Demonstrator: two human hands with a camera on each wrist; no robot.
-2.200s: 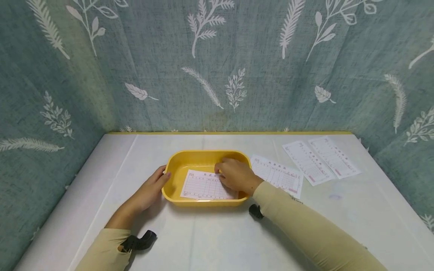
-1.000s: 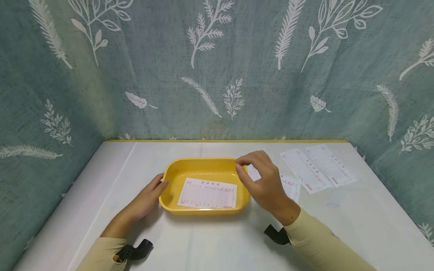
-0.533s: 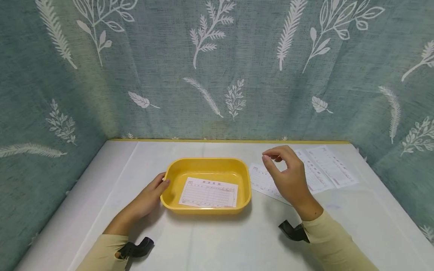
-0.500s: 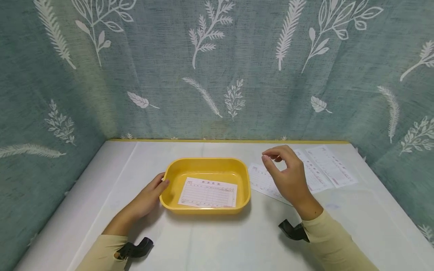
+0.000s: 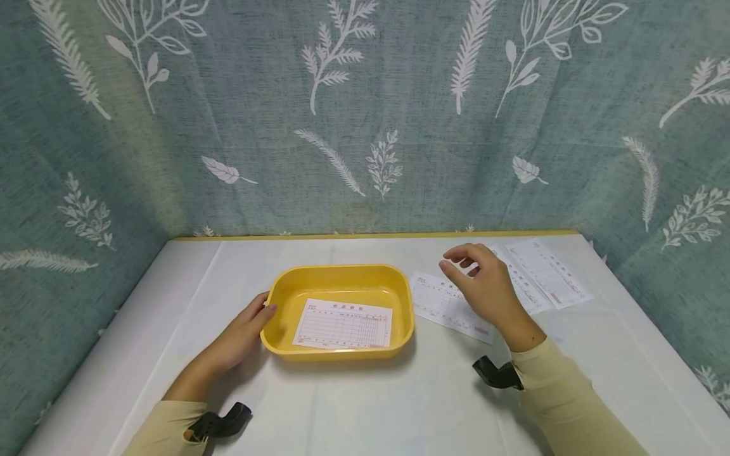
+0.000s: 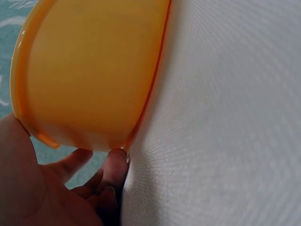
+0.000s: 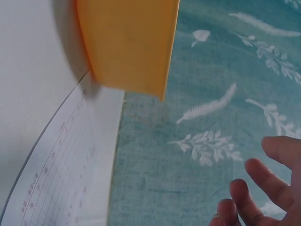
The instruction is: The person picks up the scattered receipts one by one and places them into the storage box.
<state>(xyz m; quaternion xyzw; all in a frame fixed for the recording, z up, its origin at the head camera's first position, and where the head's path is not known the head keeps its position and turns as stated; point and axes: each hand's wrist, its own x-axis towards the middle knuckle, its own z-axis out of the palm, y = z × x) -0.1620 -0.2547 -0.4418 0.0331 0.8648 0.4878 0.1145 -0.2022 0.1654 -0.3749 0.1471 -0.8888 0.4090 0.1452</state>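
Observation:
A yellow plastic tray [image 5: 336, 356] stands on the white table in the head view, one printed paper form [image 5: 342, 324] lying inside it. My left hand [image 5: 242, 332] holds the tray's left end, thumb over the rim and fingers against the outer wall. In the left wrist view the fingertips [image 6: 115, 165] touch the tray's wall near the tabletop. My right hand [image 5: 485, 288] hovers right of the tray with nothing between its loosely bent fingers. Below and beside it lies a second printed form [image 5: 439, 304], partly covered by the hand in the head view.
Two more printed forms lie at the back right, one [image 5: 525, 288] partly behind my right hand and the other [image 5: 549, 272] farther right. A teal leaf-patterned curtain [image 5: 256, 190] surrounds the table's [image 5: 353, 411] back and sides. Black wrist straps [image 5: 228, 421] sit on both sleeves.
My right hand has come up off the form in the tray and moved right, over the loose forms, its fingers slightly more spread. The left hand stays on the tray.

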